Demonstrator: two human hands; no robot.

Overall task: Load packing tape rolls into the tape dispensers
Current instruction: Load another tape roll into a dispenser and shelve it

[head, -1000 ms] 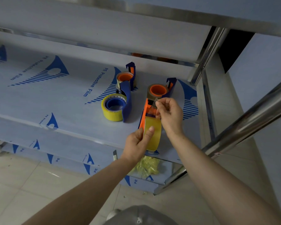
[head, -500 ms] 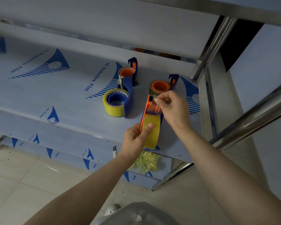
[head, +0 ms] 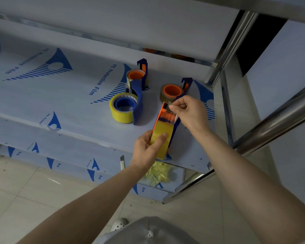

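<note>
My left hand (head: 146,148) grips the yellow tape roll (head: 161,136) at the front edge of the shelf (head: 60,95), thumb laid across the roll's outer face and the other fingers curled behind it. The roll stands on edge inside the orange-and-blue dispenser (head: 159,115), which rests on the shelf and points away from me. My right hand (head: 190,111) is just beyond the roll, its thumb and forefinger tips (head: 176,105) pinched together on the tape's clear loose end (head: 171,103), with the other fingers curled in. A clear strip of tape runs from the roll up over the dispenser to that pinch. Just past my right hand sits a brown roll (head: 171,98) with an orange core. To the left, apart from my hands, a second blue dispenser (head: 138,103) lies on the shelf with a yellow roll (head: 121,116) flat beside it. A crumpled wad of yellow film (head: 158,173) lies on the lower shelf.
</note>
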